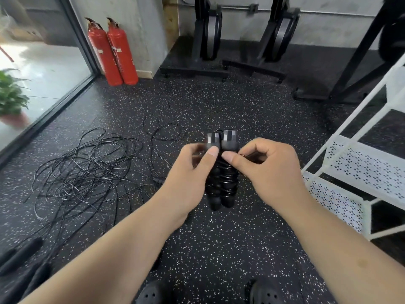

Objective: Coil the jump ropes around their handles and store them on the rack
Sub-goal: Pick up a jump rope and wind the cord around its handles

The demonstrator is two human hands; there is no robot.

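At the head camera, a person's left hand (192, 170) and right hand (269, 172) hold one coiled jump rope (222, 183) above the floor. The fingers (211, 153) of both pinch its upper wraps, apparently securing the end. Loose ropes (87, 170) lie tangled left of the fingers, awaiting coiling. The white rack (350, 163) stands to their right, the bundle not yet on it.

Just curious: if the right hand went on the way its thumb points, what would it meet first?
Probably the handles, which the right hand touches; the left hand lies just beyond.
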